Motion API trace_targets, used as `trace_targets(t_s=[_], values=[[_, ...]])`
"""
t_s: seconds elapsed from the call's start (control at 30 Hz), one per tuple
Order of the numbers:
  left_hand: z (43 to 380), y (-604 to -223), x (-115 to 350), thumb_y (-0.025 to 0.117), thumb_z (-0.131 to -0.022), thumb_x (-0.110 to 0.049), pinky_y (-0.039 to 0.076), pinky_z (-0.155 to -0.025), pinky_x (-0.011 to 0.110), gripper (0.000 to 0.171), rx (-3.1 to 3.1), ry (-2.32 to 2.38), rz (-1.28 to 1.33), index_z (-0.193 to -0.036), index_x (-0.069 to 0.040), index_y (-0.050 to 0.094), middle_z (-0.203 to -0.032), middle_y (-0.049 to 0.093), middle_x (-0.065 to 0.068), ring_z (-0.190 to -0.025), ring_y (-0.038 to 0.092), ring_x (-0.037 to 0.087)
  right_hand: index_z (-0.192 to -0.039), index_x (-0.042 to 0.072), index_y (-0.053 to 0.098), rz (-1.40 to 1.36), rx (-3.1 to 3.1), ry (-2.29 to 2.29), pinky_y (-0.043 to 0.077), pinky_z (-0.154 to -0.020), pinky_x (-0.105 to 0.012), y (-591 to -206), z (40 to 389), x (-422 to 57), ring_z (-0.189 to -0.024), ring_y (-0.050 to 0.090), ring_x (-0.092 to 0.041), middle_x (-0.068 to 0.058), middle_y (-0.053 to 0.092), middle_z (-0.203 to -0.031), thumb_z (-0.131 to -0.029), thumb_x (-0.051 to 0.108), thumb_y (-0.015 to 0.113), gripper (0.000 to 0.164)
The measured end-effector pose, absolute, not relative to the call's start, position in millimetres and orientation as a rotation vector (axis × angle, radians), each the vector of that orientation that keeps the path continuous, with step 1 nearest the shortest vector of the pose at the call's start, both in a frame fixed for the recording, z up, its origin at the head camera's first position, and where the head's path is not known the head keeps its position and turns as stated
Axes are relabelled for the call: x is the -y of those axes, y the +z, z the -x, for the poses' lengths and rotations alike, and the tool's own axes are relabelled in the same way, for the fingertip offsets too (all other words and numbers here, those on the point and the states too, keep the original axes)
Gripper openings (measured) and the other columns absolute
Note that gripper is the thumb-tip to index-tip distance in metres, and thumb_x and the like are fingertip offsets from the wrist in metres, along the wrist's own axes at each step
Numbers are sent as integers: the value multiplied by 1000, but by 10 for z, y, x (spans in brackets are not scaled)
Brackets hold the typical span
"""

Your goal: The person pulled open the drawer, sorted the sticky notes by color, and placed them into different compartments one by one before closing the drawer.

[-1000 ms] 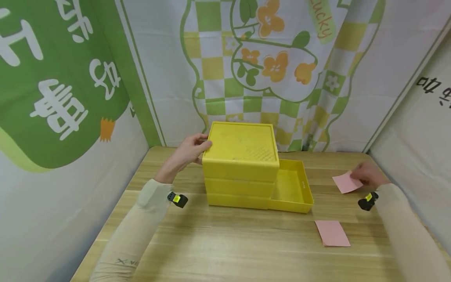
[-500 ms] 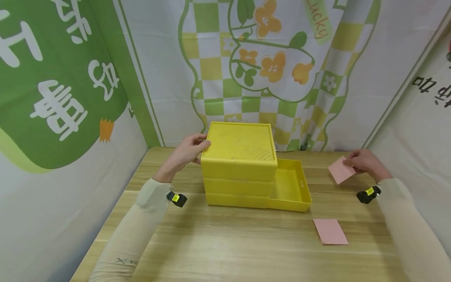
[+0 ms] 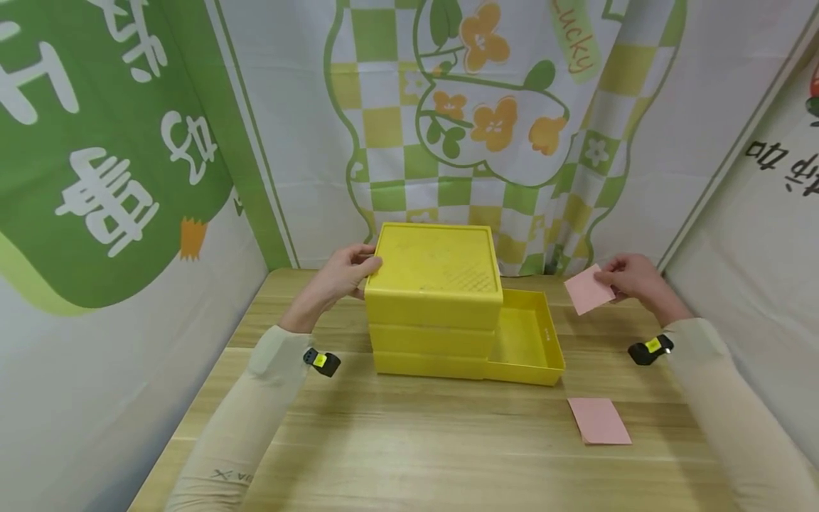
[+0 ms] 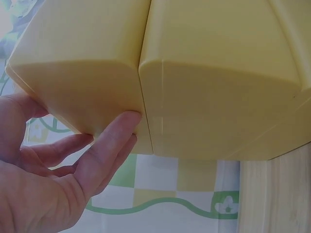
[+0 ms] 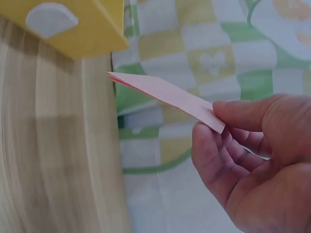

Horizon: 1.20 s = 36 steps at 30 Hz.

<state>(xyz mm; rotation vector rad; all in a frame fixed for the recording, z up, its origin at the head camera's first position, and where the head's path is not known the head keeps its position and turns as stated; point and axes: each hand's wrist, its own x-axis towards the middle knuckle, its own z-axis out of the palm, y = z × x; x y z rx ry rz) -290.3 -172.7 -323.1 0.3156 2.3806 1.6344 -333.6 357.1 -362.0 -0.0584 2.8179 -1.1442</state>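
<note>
A yellow drawer box [image 3: 435, 259] with stacked tiers stands on the table, its lowest drawer [image 3: 521, 338] pulled out to the right. My left hand [image 3: 342, 277] rests against the box's left side. The left wrist view shows its fairly straight fingers [image 4: 112, 145] touching the yellow wall. To the right of the drawer, my right hand [image 3: 636, 277] pinches a thin pad of pink sticky notes [image 3: 589, 289] by one edge, raised above the table. Layered sheets show along the edge of the pad [image 5: 160, 92] in the right wrist view.
A second pink pad [image 3: 600, 421] lies on the wooden table [image 3: 409, 448], in front and to the right of the drawer. Printed curtains [image 3: 397, 142] hang close behind the table and on both sides.
My right hand has lifted the pink sticky notes off the right of the table and carried them leftward and away from me, towards the drawer. The left hand stays at the box.
</note>
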Motion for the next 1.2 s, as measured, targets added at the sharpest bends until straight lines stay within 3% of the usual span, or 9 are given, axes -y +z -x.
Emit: trace_targets(t_s=[0.33,0.57,0.77,0.97,1.2], values=[[2918,-3244,1731,50,-102,-33,60,-72,34,57,-2377,1635,-325,-151,-7,35,-139,48,18,-105,61,25,-107,-7,56,122,-2815,-1208,60,-61,-35,-3623,3352,-3040,-63,61,-13,-12,61,-88,-95,21,64,32],[2914,-3240,1716,50,-101,-31,60,-75,37,56,-2367,1650,-326,-150,-8,36,-138,50,18,-103,62,24,-98,-5,58,196,-2803,-1158,57,-54,-29,-3781,3377,-2789,-59,59,-13,-7,59,-75,-94,18,65,25],[2919,-3248,1725,50,-102,-32,60,-75,37,57,-2368,1641,-331,-151,-9,35,-139,49,17,-106,62,24,-99,-4,57,210,-2748,-1146,60,-59,-36,-3934,3433,-2618,-58,61,-14,-6,60,-74,-94,17,65,23],[2923,-3261,1742,50,-102,-34,60,-73,35,57,-2382,1630,-324,-151,-10,34,-140,49,16,-106,62,26,-99,-6,57,213,-2700,-1206,61,-67,-45,-4044,3463,-2475,-58,63,-15,-9,62,-73,-95,15,65,23],[2928,-3269,1749,50,-102,-36,59,-71,31,60,-2384,1633,-324,-153,-10,31,-146,45,14,-116,58,31,-97,-9,55,284,-2673,-1244,61,-67,-42,-4141,3450,-2470,-65,70,-21,-23,66,-88,-96,5,60,15]])
